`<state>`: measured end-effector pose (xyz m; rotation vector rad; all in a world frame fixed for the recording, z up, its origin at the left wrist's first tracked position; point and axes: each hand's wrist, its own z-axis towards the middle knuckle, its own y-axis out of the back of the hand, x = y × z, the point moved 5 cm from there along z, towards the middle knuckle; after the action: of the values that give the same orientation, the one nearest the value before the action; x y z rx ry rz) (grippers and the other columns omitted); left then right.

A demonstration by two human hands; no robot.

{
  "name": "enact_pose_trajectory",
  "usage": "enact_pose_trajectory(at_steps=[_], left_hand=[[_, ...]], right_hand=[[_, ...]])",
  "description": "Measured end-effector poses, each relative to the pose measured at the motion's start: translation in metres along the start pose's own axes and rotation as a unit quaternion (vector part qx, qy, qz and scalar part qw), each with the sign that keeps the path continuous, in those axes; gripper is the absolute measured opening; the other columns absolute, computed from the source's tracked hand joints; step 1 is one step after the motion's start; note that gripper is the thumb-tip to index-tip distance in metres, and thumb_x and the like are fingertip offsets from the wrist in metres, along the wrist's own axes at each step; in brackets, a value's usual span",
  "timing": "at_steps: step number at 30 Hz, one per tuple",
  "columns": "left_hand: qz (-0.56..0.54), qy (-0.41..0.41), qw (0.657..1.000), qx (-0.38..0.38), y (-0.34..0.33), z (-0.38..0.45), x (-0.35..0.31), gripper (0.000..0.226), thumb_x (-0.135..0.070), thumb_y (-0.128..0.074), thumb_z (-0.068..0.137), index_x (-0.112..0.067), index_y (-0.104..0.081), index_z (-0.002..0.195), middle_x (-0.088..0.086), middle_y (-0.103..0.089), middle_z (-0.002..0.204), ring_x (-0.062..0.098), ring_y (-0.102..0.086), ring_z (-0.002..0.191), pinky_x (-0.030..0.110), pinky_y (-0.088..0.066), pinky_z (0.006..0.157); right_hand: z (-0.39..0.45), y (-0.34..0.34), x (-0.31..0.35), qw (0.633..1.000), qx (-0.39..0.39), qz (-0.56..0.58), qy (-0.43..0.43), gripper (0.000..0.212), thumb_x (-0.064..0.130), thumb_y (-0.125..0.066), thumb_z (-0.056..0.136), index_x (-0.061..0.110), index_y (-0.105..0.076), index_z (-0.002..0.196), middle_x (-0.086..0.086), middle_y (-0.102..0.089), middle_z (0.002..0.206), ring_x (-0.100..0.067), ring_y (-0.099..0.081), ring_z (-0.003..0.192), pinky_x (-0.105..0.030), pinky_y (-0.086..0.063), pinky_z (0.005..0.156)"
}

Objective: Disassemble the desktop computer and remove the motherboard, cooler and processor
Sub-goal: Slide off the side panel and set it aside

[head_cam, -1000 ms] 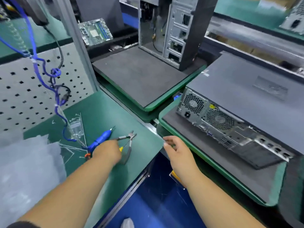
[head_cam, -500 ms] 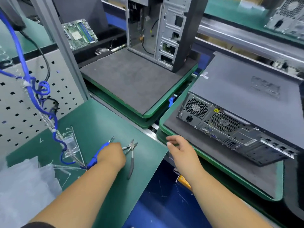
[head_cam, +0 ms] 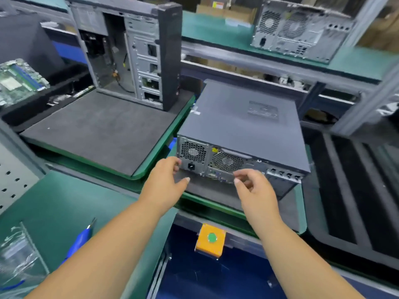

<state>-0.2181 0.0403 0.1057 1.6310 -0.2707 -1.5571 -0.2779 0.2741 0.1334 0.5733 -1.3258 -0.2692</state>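
Take the closed desktop computer point(head_cam: 241, 134) as your landmark: it lies flat on a foam-topped green pallet point(head_cam: 301, 214), rear panel facing you, its dark cover in place. Nearest you, below that pallet's front edge, sits an orange box with a green button point(head_cam: 211, 238), and down to the computer's left a blue-handled tool point(head_cam: 81, 241) lies on the green mat. Your left hand point(head_cam: 165, 183) is at the computer's rear left corner by the power-supply grille, fingers loosely curled and holding nothing; whether they touch the metal is hard to tell. Your right hand point(head_cam: 255, 192) hovers just in front of the rear ports, thumb and forefinger narrowed toward a pinch with nothing between them. Left of the computer, an empty foam pad; beyond it stands an opened tower case point(head_cam: 142, 52), and farther left a bare circuit board point(head_cam: 19, 80). On this unit, I judge nothing is done yet: cover, cooler, processor and motherboard all remain.
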Motion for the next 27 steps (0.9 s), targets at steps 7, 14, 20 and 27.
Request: enact_pose_trajectory(at_steps=[7, 14, 20, 27], left_hand=[[0.032, 0.016, 0.996, -0.077, -0.012, 0.039, -0.050, 0.106, -0.047, -0.076, 0.074, -0.027, -0.006, 0.151, 0.008, -0.026, 0.144, 0.025, -0.024, 0.132, 0.039, -0.031, 0.105], [0.057, 0.147, 0.987, -0.034, -0.029, 0.066, -0.076, 0.112, -0.067, -0.070, 0.068, -0.018, -0.013, 0.152, 0.006, -0.008, 0.149, 0.035, -0.024, 0.135, 0.043, -0.036, 0.104], [0.055, 0.195, 0.978, -0.055, -0.039, 0.064, -0.085, 0.117, -0.078, -0.065, 0.061, -0.021, -0.019, 0.151, 0.003, -0.006, 0.150, 0.035, -0.026, 0.135, 0.047, -0.041, 0.101], [0.115, 0.180, 0.976, -0.049, -0.070, 0.053, -0.106, 0.128, -0.081, -0.068, 0.051, -0.024, -0.012, 0.152, 0.005, -0.006, 0.146, 0.034, -0.016, 0.138, 0.048, -0.037, 0.106]], right_hand=[[0.033, 0.090, -0.022, 0.953, -0.138, -0.256, 0.088, 0.040, 0.026, -0.072, 0.085, 0.024, -0.060, 0.123, 0.005, -0.049, 0.122, -0.016, -0.036, 0.115, -0.034, -0.035, 0.098], [0.069, 0.121, -0.074, 0.947, 0.015, -0.317, 0.055, 0.050, 0.031, -0.052, 0.100, 0.035, -0.038, 0.148, 0.007, -0.029, 0.158, -0.022, -0.025, 0.144, -0.038, -0.019, 0.120], [0.081, 0.132, -0.085, 0.908, 0.006, -0.402, 0.115, 0.048, 0.042, -0.050, 0.098, 0.045, -0.039, 0.145, 0.011, -0.042, 0.149, -0.019, -0.041, 0.136, -0.050, -0.009, 0.118], [0.120, 0.168, -0.097, 0.913, 0.012, -0.402, 0.069, 0.048, 0.043, -0.047, 0.099, 0.054, -0.032, 0.144, 0.023, -0.031, 0.152, -0.014, -0.031, 0.138, -0.051, -0.003, 0.117]])
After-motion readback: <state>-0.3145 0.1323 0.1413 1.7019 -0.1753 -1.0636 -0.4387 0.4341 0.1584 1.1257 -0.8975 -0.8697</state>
